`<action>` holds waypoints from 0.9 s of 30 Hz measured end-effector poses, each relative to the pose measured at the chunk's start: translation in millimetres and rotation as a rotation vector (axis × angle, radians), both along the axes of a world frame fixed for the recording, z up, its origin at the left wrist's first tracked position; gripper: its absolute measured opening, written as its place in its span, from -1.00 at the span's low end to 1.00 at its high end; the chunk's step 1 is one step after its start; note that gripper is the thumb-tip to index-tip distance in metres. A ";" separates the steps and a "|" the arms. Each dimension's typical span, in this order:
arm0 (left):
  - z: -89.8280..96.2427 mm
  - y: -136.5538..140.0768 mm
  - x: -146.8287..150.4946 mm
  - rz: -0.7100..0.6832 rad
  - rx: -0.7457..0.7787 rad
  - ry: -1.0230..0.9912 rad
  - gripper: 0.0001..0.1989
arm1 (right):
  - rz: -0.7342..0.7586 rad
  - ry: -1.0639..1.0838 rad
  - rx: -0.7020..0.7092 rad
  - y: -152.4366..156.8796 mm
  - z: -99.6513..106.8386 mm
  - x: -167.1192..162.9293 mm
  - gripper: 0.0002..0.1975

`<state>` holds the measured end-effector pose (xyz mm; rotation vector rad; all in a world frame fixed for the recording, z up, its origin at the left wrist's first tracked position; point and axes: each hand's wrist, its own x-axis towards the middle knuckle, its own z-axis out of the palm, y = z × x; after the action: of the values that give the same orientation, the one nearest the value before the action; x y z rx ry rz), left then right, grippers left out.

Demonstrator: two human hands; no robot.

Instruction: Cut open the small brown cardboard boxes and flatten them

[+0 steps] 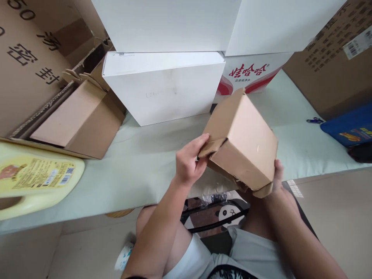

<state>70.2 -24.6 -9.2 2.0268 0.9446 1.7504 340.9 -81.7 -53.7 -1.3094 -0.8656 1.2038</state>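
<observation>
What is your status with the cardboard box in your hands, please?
Left hand and right hand gripping cardboard box. Box tilted, flaps sticking out. White box standing beyond.

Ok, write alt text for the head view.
A person's left hand and right hand hold a tilted cardboard box near the edge of a pale green surface. White boxes stand behind; a yellow jug is at left.

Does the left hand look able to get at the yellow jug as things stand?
Probably not while the left hand holds the small cardboard box. If freed, it likely could: only pale green cover shows between it and the yellow jug.
</observation>
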 end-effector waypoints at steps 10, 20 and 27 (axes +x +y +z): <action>7.1 14.0 -9.6 0.460 -0.525 -0.551 -0.64 | 0.003 0.334 -0.056 20.1 -8.7 -8.8 -0.51; 19.0 18.4 -18.0 0.375 -0.641 -0.835 -0.55 | 0.088 0.497 -0.069 21.0 -22.3 1.1 -0.39; 10.5 13.5 -19.8 0.425 -0.582 -0.678 -0.50 | 0.105 0.476 -0.060 21.7 -25.7 1.6 -0.41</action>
<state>50.3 -11.1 1.3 0.8278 1.4636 1.8593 342.5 -60.0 -79.4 -0.9686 -0.5594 1.5521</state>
